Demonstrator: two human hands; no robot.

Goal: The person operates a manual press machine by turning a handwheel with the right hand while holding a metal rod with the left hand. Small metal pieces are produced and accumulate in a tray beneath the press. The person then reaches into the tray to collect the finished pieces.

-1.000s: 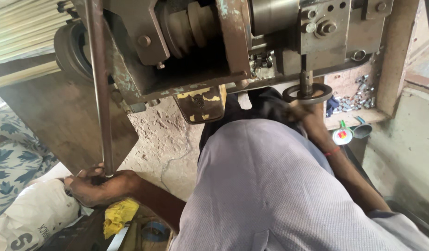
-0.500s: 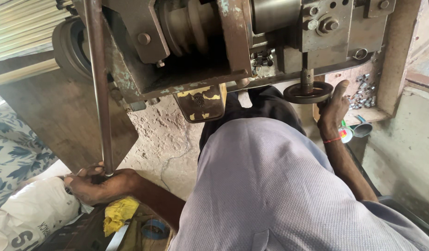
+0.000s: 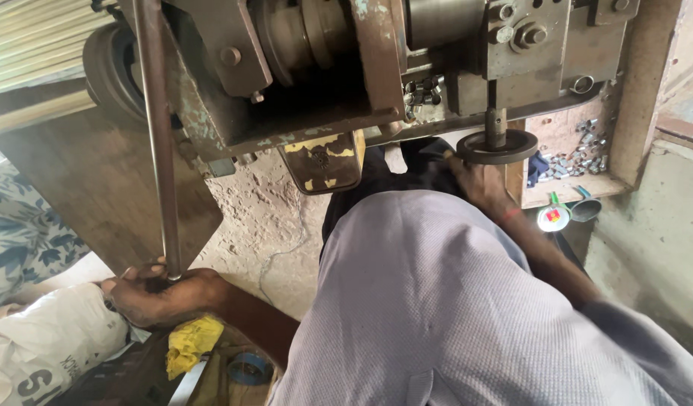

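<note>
Knee blocking view, sack, yellow cloth

A long, dull grey steel lever rod looks smooth. The heavy grey-green cast metal machine body is chipped and greasy. A dark round metal disc looks matt; the crumpled yellow cloth rag looks soft.

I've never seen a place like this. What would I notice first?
A big rusty metal machine fills the top, with a dark round disc hanging under it on the right. The right hand reaches up just below that disc. Down on the left, the left hand holds the bottom end of a long metal rod.
</note>
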